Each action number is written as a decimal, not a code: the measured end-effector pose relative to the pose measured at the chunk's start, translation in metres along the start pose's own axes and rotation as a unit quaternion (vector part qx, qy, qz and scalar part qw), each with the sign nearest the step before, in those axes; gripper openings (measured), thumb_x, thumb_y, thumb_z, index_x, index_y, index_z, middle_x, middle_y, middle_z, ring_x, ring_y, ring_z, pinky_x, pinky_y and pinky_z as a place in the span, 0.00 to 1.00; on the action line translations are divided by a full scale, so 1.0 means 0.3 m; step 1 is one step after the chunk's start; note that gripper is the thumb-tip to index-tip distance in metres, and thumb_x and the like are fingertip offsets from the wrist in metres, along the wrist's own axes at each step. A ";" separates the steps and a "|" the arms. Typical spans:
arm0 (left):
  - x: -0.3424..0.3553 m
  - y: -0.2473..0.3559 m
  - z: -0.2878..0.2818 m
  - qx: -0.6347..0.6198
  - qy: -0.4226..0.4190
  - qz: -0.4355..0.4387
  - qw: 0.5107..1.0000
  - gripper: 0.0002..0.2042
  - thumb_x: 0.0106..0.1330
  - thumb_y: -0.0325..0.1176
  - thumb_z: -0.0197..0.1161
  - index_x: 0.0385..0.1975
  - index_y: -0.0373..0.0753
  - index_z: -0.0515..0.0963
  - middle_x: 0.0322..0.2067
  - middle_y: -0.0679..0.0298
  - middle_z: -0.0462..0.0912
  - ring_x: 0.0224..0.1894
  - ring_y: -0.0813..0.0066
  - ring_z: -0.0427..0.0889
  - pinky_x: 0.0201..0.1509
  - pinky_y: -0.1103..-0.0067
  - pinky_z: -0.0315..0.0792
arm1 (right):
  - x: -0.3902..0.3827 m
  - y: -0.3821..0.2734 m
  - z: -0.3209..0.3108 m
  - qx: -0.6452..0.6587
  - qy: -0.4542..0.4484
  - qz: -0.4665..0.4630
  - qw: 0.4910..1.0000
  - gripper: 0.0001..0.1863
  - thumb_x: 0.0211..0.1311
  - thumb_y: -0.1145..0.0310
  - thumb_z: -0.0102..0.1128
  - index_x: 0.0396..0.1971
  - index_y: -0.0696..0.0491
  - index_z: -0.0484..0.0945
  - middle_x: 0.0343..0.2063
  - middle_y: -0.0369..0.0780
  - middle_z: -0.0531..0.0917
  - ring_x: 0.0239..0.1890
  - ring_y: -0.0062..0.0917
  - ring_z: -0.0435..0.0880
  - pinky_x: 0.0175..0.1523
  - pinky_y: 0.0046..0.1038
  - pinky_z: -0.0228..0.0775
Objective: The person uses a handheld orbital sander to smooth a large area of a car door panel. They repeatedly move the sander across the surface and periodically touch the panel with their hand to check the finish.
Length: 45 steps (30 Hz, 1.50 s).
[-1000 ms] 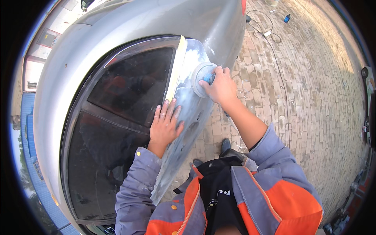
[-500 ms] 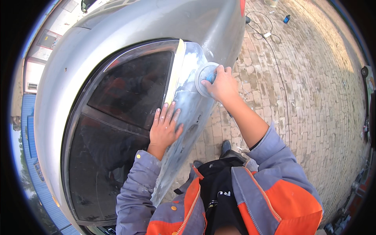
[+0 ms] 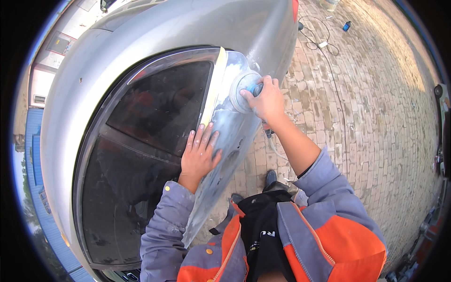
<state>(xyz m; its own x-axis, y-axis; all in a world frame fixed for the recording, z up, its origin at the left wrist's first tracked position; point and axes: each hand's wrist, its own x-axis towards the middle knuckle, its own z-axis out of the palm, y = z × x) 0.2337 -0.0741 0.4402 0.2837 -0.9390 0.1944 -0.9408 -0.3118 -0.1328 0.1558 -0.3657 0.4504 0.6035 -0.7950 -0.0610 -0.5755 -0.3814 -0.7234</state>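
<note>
My right hand (image 3: 270, 102) is wrapped over the top of a round sander (image 3: 240, 92) with a wide pale disc and a blue middle. Its disc lies against the whitish, sanded rear panel (image 3: 226, 127) of a silver car. A red-and-grey part of the tool and a thin hose show below my wrist. My left hand (image 3: 199, 156) lies flat with fingers stretched, on the car's side by the window edge. Just ahead of its fingertips runs a strip of pale yellow masking tape (image 3: 213, 89) along the dark side window (image 3: 162, 105). The sander's underside is hidden.
A black cable (image 3: 334, 77) trails over the brick paving (image 3: 371, 155) on the right, with a coil near the car's rear. Beyond it stands a small blue bottle (image 3: 346, 26). The silver roof (image 3: 66, 141) curves away to the left. My shoes show beneath me.
My right hand has shifted the sander slightly left, nearer the tape, and turned it, so the tool's rear part and hose now show. My left hand stays in place on the car.
</note>
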 end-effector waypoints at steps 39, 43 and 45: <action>0.002 0.002 0.003 -0.014 0.006 -0.001 1.000 0.31 0.67 0.49 0.70 0.68 0.44 0.81 0.79 0.57 0.70 0.81 0.54 0.66 0.83 0.56 0.59 | 0.208 -0.122 -0.076 0.073 0.049 -0.002 0.996 0.42 0.53 0.40 0.84 0.54 0.58 0.79 0.56 0.54 0.83 0.60 0.45 0.85 0.65 0.41 0.78; 0.004 0.004 -0.005 -0.002 -0.007 -0.002 1.000 0.29 0.70 0.51 0.67 0.68 0.45 0.82 0.79 0.59 0.70 0.82 0.58 0.64 0.84 0.58 0.58 | 0.169 -0.125 -0.044 0.093 0.074 -0.025 0.993 0.40 0.53 0.42 0.84 0.54 0.58 0.79 0.54 0.53 0.83 0.59 0.46 0.85 0.65 0.41 0.77; 0.005 0.003 -0.007 -0.001 -0.002 0.000 1.000 0.29 0.69 0.51 0.67 0.68 0.45 0.82 0.79 0.59 0.70 0.82 0.57 0.64 0.84 0.57 0.58 | 0.131 -0.115 -0.028 0.080 0.074 -0.011 0.994 0.40 0.53 0.43 0.85 0.53 0.58 0.79 0.53 0.53 0.83 0.58 0.47 0.85 0.65 0.41 0.77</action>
<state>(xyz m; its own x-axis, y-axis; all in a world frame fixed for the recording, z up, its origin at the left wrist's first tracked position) 0.2330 -0.0755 0.4424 0.2842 -0.9395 0.1912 -0.9413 -0.3113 -0.1303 0.1947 -0.3878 0.4788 0.5200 -0.8527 0.0503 -0.4604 -0.3294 -0.8244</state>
